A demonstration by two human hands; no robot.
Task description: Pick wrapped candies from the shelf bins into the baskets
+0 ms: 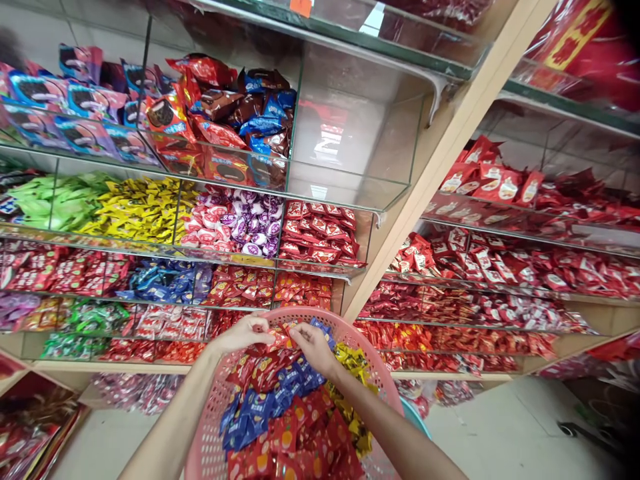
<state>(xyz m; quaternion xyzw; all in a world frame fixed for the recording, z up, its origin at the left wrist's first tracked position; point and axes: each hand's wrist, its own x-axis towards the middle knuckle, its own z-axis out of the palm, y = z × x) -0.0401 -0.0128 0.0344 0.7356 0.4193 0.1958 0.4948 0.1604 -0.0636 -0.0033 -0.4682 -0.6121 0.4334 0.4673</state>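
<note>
A pink plastic basket [201, 430] with a perforated wall holds wrapped candies in red, blue and yellow. My left hand [245, 335] reaches over its far left rim, fingertips pinched on a small red candy packet [279, 337]. From the right, my right hand [316, 348] pinches the same packet's other side, just above the pile. Beneath my hands lie red candies [257, 368] and a band of blue candies [260, 407]. Yellow candies [356, 373] fill the basket's right side, partly covered by my right forearm. Red candies with an orange print [295, 440] lie nearest me.
Glass-fronted shelves hold sorted sweets, among them yellow candies [143, 207], blue packets [165, 280] and red packets [320, 230]. A wooden upright [430, 173] divides the left and right shelving. Below the basket's right side shows a turquoise rim [417, 419]. Boxed red packages [30, 427] stand lower left.
</note>
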